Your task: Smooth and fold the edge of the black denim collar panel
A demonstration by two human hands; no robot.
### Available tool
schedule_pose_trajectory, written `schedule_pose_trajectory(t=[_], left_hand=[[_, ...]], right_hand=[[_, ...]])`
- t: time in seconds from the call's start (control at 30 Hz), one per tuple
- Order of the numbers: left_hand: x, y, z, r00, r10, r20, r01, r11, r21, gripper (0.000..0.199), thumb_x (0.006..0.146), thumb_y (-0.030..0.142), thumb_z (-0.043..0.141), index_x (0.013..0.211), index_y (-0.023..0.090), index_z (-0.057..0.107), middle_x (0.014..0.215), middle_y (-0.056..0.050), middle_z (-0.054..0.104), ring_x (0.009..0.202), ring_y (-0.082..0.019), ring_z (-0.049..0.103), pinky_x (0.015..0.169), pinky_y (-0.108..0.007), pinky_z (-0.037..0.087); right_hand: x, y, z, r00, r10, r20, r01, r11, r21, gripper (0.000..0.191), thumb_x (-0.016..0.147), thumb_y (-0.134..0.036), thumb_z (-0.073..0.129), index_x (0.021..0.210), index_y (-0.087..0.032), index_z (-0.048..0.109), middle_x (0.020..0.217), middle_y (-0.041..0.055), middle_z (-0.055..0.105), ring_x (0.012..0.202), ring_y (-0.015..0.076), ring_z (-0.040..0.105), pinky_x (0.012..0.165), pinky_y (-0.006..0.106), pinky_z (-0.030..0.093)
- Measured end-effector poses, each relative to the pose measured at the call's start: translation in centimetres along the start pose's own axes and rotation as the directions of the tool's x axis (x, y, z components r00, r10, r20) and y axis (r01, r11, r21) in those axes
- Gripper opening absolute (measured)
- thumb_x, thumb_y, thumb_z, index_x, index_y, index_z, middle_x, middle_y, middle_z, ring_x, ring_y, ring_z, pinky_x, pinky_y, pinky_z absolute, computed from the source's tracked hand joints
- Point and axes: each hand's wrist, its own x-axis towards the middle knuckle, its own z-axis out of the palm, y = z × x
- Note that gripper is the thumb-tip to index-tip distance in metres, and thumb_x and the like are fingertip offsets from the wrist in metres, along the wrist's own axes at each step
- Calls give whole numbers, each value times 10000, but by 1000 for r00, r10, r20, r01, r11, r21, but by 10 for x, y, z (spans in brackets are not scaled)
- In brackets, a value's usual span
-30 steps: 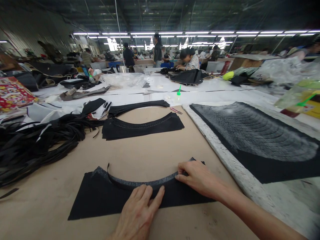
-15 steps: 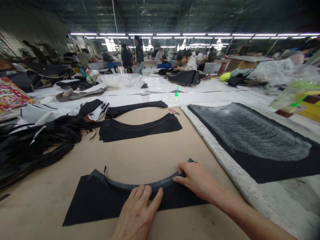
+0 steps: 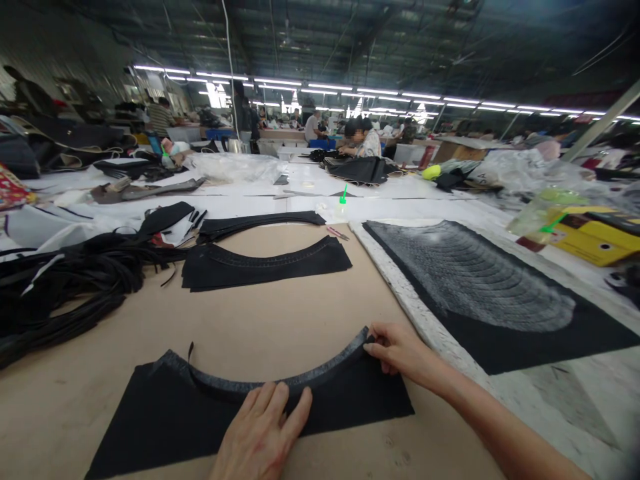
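Note:
A black fabric piece with a concave upper edge lies flat in front of me. Along its curve runs a greyish band, and a narrow black strip follows it, its loose left end curling upward. My left hand presses on the middle of the piece, fingers spread and fingertips at the strip. At the upper right corner, my right hand is closed in a pinch on the strip's end by the curved edge. Its fingertips partly hide what they grip.
Stacked curved black pieces lie farther up the brown board, beside small red-handled snips. Black strips pile up at left. A grey-patterned black panel rests at right. A green-tipped bottle stands behind.
My right hand has slid along the curve to the piece's right corner, keeping its pinch. My left hand stays pressed at the middle. The whole view has shifted slightly.

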Motion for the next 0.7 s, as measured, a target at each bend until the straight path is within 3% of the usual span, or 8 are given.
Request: schedule_pose_trajectory(t=[0.13,0.27,0.5,0.7], left_hand=[[2,-1,-2,997,-12,-73,13,1000,15,385,841,255,524,1221,248,586,980,-65,605,946,-238,495,841,-325,360],[4,-1,-4,998,14,-54,-13,1000,22,380,847,250,514,1219,243,588,977,-65,606,940,-232,493,840,-317,361],[-1,5,12,989,-73,-132,73,997,-4,373,847,215,479,1200,262,589,936,-58,596,914,-235,493,838,-336,349],[3,-1,-1,998,16,-63,-16,1000,-10,391,848,281,535,1233,229,582,936,-53,608,892,-218,498,837,-307,347]], right_hand=[[-2,-1,3,999,-16,-40,14,999,-52,103,850,-220,487,764,-190,534,524,-37,560,493,111,559,468,191,350],[-5,-9,2,995,-20,-99,7,991,-131,137,835,-182,503,699,-192,513,516,-38,537,498,105,531,488,206,300],[-8,-21,6,983,5,-182,-41,980,-196,184,821,-159,527,650,-195,467,564,-35,537,516,108,519,507,229,266],[-6,-7,14,964,2,-264,-50,983,-175,170,828,-221,554,678,-197,479,621,-26,571,552,116,542,516,229,287]])
